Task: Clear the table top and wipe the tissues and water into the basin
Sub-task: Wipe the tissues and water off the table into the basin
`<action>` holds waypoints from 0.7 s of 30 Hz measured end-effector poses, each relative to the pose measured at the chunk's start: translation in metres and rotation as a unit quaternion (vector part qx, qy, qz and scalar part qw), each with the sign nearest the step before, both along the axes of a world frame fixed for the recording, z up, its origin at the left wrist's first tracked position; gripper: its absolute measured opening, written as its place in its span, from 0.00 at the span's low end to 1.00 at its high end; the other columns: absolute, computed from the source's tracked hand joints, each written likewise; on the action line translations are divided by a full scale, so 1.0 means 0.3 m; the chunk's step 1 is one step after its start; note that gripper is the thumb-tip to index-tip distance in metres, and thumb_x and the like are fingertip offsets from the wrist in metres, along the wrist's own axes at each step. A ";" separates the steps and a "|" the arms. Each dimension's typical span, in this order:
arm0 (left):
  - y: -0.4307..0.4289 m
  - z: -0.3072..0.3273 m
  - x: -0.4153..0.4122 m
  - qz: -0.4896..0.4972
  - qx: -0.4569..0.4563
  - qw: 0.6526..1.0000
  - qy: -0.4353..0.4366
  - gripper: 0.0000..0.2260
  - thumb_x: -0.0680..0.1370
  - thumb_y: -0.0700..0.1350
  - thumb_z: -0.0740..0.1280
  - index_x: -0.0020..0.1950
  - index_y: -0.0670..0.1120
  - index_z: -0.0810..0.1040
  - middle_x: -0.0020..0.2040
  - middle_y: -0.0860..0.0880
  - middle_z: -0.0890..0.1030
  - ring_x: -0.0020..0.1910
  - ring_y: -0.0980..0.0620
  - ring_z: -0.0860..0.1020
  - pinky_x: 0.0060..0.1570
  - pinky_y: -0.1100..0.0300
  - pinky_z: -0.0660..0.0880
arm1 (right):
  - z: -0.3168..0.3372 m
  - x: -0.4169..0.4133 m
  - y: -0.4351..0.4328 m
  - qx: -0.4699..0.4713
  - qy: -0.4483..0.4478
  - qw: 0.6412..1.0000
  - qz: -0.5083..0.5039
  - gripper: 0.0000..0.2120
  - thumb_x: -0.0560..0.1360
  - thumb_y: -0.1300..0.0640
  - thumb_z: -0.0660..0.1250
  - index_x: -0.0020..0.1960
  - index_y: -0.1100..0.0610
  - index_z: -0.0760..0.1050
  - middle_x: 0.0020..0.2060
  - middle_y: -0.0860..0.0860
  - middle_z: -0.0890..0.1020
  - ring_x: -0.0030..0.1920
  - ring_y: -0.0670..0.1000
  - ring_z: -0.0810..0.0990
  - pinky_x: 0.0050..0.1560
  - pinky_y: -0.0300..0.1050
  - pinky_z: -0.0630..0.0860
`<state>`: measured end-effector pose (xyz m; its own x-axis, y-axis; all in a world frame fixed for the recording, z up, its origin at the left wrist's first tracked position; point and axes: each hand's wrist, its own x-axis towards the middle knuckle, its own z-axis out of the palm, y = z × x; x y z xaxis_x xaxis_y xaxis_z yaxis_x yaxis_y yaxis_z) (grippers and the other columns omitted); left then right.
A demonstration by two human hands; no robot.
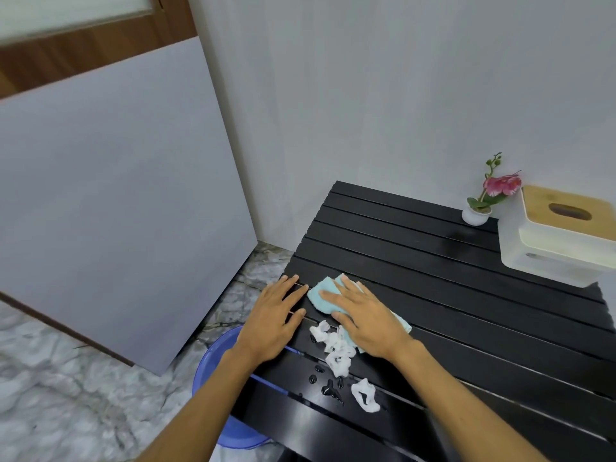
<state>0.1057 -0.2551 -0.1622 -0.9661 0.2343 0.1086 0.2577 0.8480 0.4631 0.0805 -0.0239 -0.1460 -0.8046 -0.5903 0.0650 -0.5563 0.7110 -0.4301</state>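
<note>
My right hand [361, 320] lies flat, palm down, on a light blue cloth [321, 295] near the left edge of the black slatted table [450, 295]. My left hand [276, 320] rests flat on the table's left edge beside the cloth, fingers spread, holding nothing. Several white wet tissue scraps [338, 351] lie just in front of the cloth, one more tissue scrap [365, 395] nearer to me. Water drops [328, 385] glisten on the slats beside them. A blue basin [213, 361] stands on the floor under the table's left edge, partly hidden by my left arm and the table.
A white tissue box with a wooden lid [560, 238] stands at the table's far right. A small white pot with a pink orchid [480, 208] sits behind it by the wall. A grey panel [116, 211] leans at the left over the marble floor [66, 395].
</note>
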 end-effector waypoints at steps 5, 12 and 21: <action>-0.057 0.002 0.075 0.027 0.006 1.000 0.002 0.23 0.80 0.59 0.52 0.75 0.57 0.61 0.77 0.55 0.57 0.76 0.57 0.51 0.75 0.52 0.50 | 0.018 0.065 -0.034 -0.070 -0.073 0.995 0.010 0.19 0.82 0.51 0.54 0.72 0.44 0.64 0.74 0.48 0.64 0.76 0.43 0.50 0.76 0.42 0.45; -0.087 0.045 0.185 0.023 0.001 1.000 0.009 0.23 0.80 0.59 0.51 0.75 0.56 0.61 0.77 0.54 0.58 0.76 0.56 0.51 0.74 0.51 0.50 | 0.291 0.185 0.064 -0.189 -0.174 0.942 -0.215 0.16 0.81 0.46 0.55 0.67 0.36 0.68 0.55 0.47 0.79 0.51 0.46 0.76 0.47 0.37 0.68; -0.070 0.003 0.235 -0.009 -0.030 0.999 0.023 0.25 0.80 0.60 0.49 0.75 0.53 0.63 0.77 0.52 0.58 0.77 0.53 0.51 0.73 0.59 0.44 | 0.098 0.504 0.224 0.117 -0.120 0.958 -0.231 0.29 0.76 0.34 0.45 0.76 0.39 0.46 0.77 0.46 0.41 0.77 0.50 0.38 0.74 0.56 0.43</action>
<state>0.1763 -0.2760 -0.1613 -0.9560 0.2594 0.1372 0.2930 0.8689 0.3989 0.2317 0.0434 -0.1166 -0.9588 -0.1437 -0.2450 -0.0645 0.9502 -0.3048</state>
